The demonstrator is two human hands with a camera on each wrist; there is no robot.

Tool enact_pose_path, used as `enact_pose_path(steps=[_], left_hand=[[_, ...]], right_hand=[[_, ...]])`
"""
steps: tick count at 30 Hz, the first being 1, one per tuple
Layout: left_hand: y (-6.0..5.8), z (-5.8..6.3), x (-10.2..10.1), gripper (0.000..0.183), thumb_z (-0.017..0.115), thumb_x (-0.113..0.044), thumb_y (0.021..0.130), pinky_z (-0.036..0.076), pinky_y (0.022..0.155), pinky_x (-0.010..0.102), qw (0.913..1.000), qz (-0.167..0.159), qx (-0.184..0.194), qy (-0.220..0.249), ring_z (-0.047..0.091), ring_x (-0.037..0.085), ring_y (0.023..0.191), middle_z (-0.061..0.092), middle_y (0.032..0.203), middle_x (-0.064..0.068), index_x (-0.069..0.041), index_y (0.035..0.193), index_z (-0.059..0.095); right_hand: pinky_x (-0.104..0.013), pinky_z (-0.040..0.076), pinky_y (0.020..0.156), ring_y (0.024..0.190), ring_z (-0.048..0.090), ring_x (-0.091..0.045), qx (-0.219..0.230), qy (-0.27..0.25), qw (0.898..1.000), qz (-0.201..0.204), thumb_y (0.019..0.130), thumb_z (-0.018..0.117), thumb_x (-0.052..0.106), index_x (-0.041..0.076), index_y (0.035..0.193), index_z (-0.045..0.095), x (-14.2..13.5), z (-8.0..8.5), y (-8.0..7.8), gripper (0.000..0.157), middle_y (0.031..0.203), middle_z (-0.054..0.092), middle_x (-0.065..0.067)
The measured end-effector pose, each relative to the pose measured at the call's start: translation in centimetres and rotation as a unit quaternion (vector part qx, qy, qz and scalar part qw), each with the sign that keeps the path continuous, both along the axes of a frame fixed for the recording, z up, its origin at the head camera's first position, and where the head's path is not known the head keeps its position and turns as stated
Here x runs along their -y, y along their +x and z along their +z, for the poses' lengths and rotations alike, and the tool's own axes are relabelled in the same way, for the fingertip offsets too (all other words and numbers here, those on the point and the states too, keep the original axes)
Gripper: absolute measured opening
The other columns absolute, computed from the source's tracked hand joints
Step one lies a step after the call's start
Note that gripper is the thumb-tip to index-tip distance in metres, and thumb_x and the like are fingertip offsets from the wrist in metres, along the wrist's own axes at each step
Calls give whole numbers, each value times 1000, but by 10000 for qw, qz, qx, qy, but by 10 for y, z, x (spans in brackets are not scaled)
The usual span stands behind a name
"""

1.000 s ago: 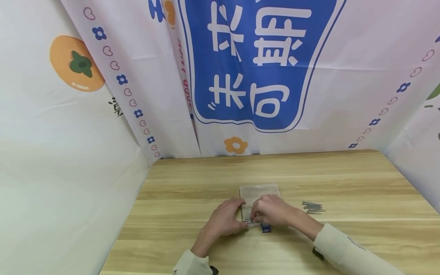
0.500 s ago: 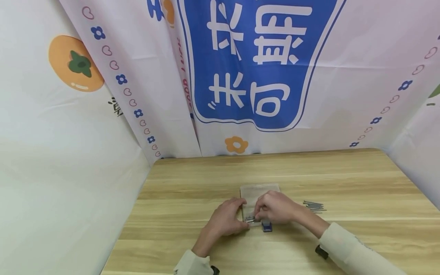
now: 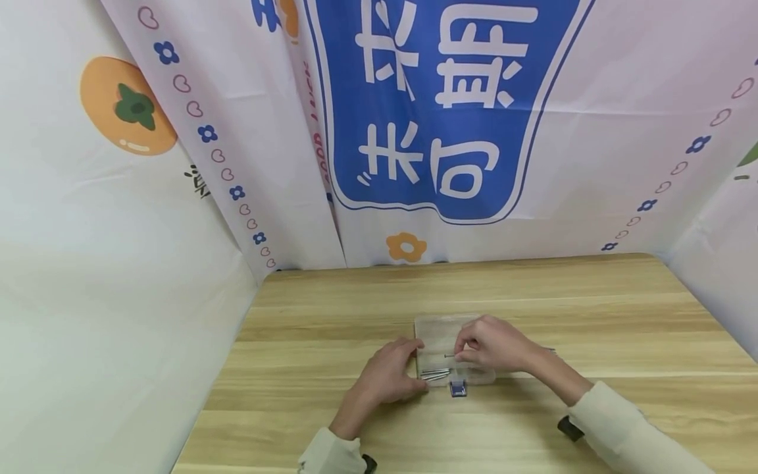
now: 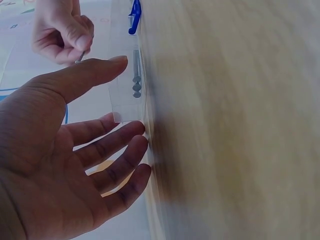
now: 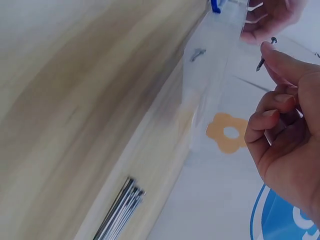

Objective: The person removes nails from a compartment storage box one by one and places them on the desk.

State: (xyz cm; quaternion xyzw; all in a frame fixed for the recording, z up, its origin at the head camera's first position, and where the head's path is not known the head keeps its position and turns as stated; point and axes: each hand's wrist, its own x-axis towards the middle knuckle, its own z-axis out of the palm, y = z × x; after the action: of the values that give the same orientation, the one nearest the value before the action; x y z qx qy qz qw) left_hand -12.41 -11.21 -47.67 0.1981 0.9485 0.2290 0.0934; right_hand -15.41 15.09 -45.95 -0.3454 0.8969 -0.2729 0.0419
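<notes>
A clear plastic box (image 3: 431, 332) lies on the wooden table with its transparent lid tipped back. Several nails (image 3: 435, 376) lie in its left part, their round heads showing in the left wrist view. My left hand (image 3: 386, 374) rests at the box's left end, thumb by the front corner and fingers loosely spread along the side. Above the box my right hand (image 3: 496, 343) pinches one nail (image 5: 260, 63) between thumb and forefinger. A blue latch (image 3: 458, 388) juts from the front edge.
Several longer nails (image 5: 119, 210) lie in a bundle on the table to the right, mostly behind my right wrist in the head view. A small metal piece (image 5: 197, 54) shows through the box's right part. A printed curtain (image 3: 296, 224) hangs behind the table.
My right hand has risen out of the box and moved right and back, now with a nail showing in its fingertips. The left hand has stayed in place.
</notes>
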Motion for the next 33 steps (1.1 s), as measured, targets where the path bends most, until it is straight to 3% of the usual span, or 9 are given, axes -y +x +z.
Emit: enact_pose_path(steps=[13,27,33], left_hand=[[0,1,0,71,94,-35,80,57,100,45,10000,-14,-8,-7,66,21,113,71,124,2,-12,141,66],[1,0,0,71,94,-36,80,57,98,43,10000,-31,-40,-12,66,19,110,71,123,2,-11,140,66],[1,0,0,71,93,-36,80,57,98,43,10000,-18,-70,-25,66,19,110,71,123,2,-12,140,66]], right_hand=[[-17,32,54,58,36,4,-46,-57,9992,-384,94,83,20,25,88,81,-44,-1,4,8,67,53,19],[-17,35,53,59,36,6,-129,-107,9983,-559,93,84,18,22,88,81,-89,-10,15,8,70,57,20],[-17,38,54,62,41,7,-75,-163,9985,-516,93,84,14,20,89,81,-104,-15,18,8,78,67,16]])
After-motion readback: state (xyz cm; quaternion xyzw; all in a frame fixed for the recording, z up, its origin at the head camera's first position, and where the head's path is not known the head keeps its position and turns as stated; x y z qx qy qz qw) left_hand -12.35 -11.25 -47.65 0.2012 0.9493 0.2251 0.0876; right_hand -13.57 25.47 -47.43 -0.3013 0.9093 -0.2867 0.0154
